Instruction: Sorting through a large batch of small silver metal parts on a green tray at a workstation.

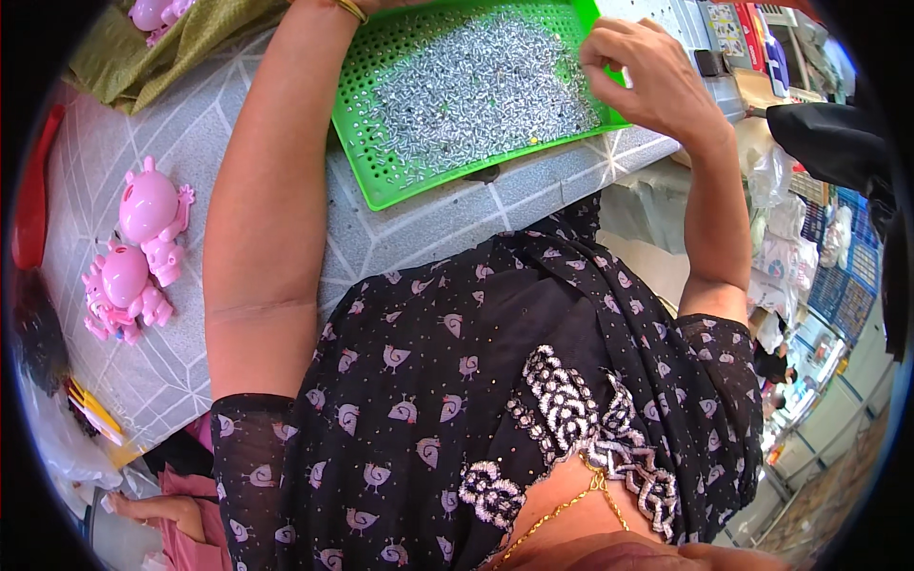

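A shallow green plastic tray [381,197] with a perforated bottom lies tilted at the table's edge in front of me. Small silver screws [486,90] are heaped across it. My right hand [647,81] is at the tray's right rim, its fingers curled in and thumb bent toward them; whatever they hold is hidden. My left forearm reaches up past the tray's left side. Only the wrist, with a gold bangle, and a sliver of my left hand [381,4] show at the top edge, so its fingers are out of sight.
Shiny pink plastic animal figures [149,211] stand on the grey patterned table [190,143] left of my forearm. An olive cloth sack [143,62] lies at the far left. A red object [36,190] is at the left edge. Blue crates [847,285] are at right.
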Demonstrator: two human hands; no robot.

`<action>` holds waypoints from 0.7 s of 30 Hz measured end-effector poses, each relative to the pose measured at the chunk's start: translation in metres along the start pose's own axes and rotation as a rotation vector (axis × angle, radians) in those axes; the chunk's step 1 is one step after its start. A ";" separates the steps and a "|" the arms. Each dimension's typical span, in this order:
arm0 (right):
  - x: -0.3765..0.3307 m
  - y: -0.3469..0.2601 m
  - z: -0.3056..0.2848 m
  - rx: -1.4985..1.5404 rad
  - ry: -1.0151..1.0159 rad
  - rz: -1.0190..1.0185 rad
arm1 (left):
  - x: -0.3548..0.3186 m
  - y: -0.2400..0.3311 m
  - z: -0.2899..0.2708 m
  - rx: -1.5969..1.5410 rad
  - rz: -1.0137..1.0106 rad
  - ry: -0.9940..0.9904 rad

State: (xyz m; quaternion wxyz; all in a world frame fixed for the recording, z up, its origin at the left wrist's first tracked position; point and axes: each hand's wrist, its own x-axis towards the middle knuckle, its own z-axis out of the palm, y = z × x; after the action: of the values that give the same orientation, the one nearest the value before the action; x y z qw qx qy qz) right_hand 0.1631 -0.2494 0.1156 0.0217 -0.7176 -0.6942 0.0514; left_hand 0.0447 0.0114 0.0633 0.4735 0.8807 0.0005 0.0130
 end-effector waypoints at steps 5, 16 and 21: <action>-0.018 0.010 -0.020 0.093 0.212 0.211 | 0.005 0.005 0.002 -0.011 0.007 0.020; 0.002 -0.013 0.005 0.012 0.414 0.098 | -0.003 0.001 0.000 0.006 -0.029 0.024; 0.013 0.019 0.049 0.059 0.583 -0.168 | 0.005 0.002 0.002 -0.003 0.011 0.023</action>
State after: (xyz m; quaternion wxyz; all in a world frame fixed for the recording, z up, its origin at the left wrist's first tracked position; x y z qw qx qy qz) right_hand 0.1769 -0.2386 0.0644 0.2449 -0.6413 -0.7138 -0.1386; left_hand 0.0495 0.0088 0.0642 0.4746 0.8798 0.0008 0.0256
